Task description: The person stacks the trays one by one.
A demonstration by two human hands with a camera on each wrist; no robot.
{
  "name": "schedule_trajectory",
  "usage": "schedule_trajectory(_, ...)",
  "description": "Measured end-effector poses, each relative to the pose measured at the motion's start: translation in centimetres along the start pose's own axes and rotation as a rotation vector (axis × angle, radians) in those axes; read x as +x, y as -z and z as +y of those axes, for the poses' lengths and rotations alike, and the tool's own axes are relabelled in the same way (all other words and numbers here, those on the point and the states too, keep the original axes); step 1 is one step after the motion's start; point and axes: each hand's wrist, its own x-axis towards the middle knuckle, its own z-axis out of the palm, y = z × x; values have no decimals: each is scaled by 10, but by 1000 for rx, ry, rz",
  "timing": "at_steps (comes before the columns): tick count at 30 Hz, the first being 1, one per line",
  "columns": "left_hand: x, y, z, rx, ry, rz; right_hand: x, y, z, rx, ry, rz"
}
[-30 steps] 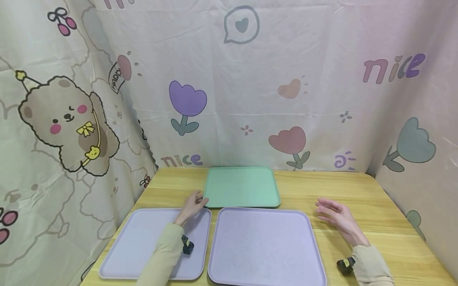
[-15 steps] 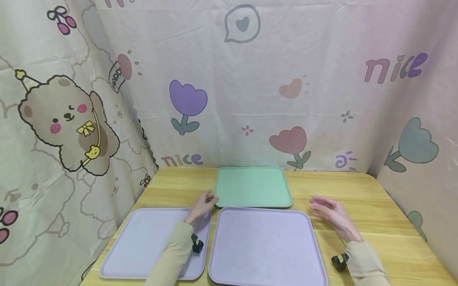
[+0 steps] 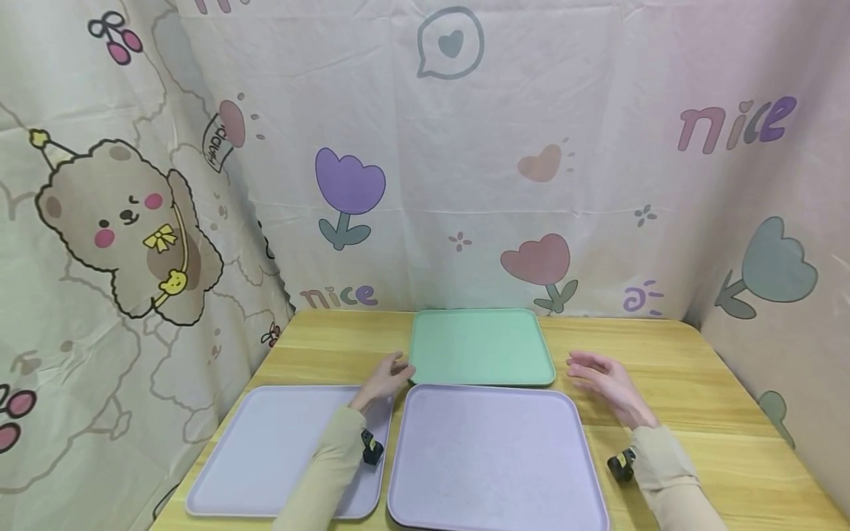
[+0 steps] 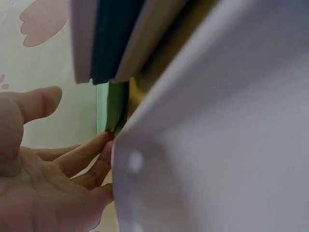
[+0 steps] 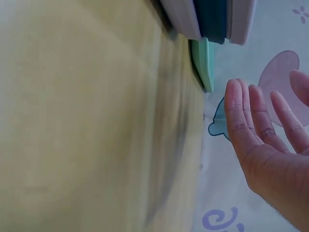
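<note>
A green tray (image 3: pixel 481 346) lies at the back of the wooden table, near the curtain. My left hand (image 3: pixel 385 378) is at its front left corner, fingertips right at the edge. In the left wrist view, the fingers of that hand (image 4: pixel 58 183) are relaxed and reach toward the green tray's side, thumb apart. To the right of the tray, my right hand (image 3: pixel 607 383) hovers a short way off with nothing in it. Its fingers (image 5: pixel 260 121) are loosely extended in the right wrist view.
In front of the green tray is a purple tray (image 3: pixel 494 457), topping a stack whose teal layer (image 5: pixel 211 19) shows in the right wrist view. A pale lavender tray (image 3: pixel 279 442) lies at left, under my left forearm. Curtains (image 3: pixel 432 147) border the wooden tabletop (image 3: pixel 724 398).
The green tray has slid to the right along the table, with my left hand moving along at its left edge. My right hand has shifted left, closer to the tray's right side.
</note>
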Motion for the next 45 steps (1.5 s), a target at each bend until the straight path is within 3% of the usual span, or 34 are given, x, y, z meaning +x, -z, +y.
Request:
schedule_trajectory(3, 1, 5, 1, -6, 13, -6, 8, 1, -2, -25, 5, -4)
schedule_trajectory(9, 11, 18, 5, 3, -27, 28, 27, 1, -9, -78, 1, -8)
schedule_trajectory(14, 23, 22, 6, -72, -38, 87, 43, -2, -10, -99, -16, -56)
schedule_trajectory(20, 37, 19, 8, -139, -2, 123, 59, -3, -8, -115, -42, -106)
schedule_trajectory(27, 46, 15, 8, -196, 103, 122, 71, -4, -8, -156, -94, -127)
schedule_trajectory(34, 50, 9, 5, -132, 98, 154, 79, -3, -3, -209, -105, -150)
schedule_trajectory(45, 58, 1, 3, -169, 98, 190, 80, -1, -5, -203, -132, -163)
